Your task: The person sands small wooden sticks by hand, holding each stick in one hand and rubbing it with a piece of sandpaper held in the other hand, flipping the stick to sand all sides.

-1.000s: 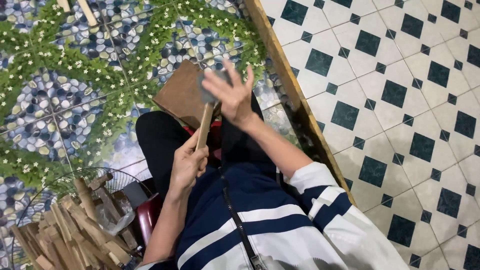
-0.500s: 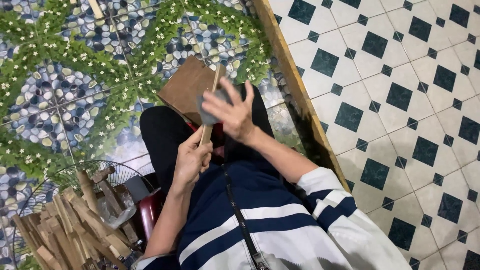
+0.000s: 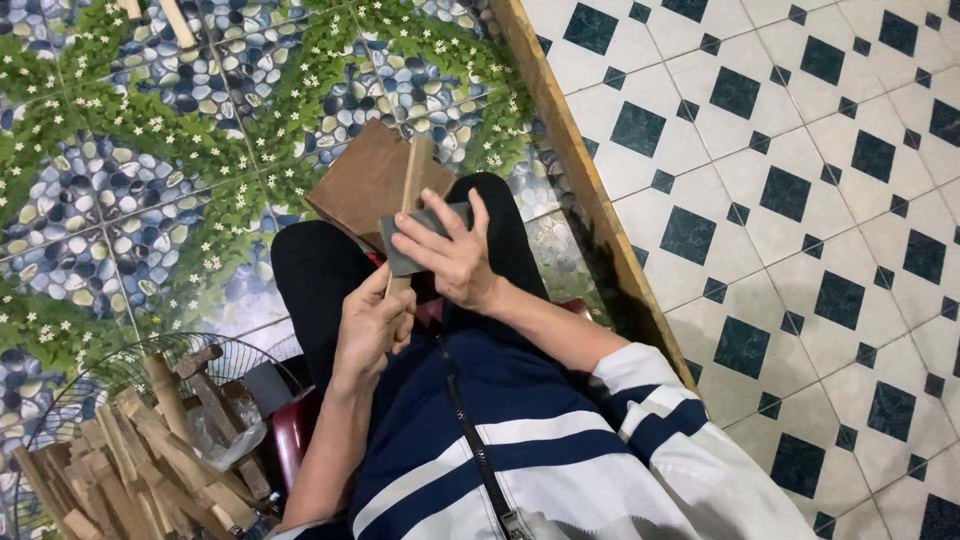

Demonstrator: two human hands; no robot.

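- Two bare hands worked over the person's lap on one thin, pale, flat wooden stick (image 3: 413,178), which ran upward and slightly rightward from the left fist, its upper end showing above a grey pad
- The dark grey, flat, roughly rectangular abrasive pad (image 3: 408,243) lay against the stick near its middle, hiding that stretch of the wood
- A brown, flat wooden board (image 3: 362,185) rested on the knees just behind the stick, tilted with one corner pointing away
- The person's legs in black trousers (image 3: 310,275) lay beneath the hands, and a navy jacket with white stripes (image 3: 500,430) filled the lower middle of the view
- A heap of short, pale wooden offcuts (image 3: 140,470) sat at the lower left in a round wire fan guard (image 3: 130,362), well apart from the hands, with a dark red object beside it that was too hidden to tell
- A long wooden plank (image 3: 570,160) ran along the floor, dividing the pebble-and-flower patterned tiles (image 3: 120,160) from the white tiles with dark green diamonds (image 3: 800,200)
- The left hand (image 3: 372,325) was clenched around the lower end of the stick, thumb along the wood
- The right hand (image 3: 452,255) pressed the pad onto the stick with fingers spread and nearly straight, forearm coming in from the lower right
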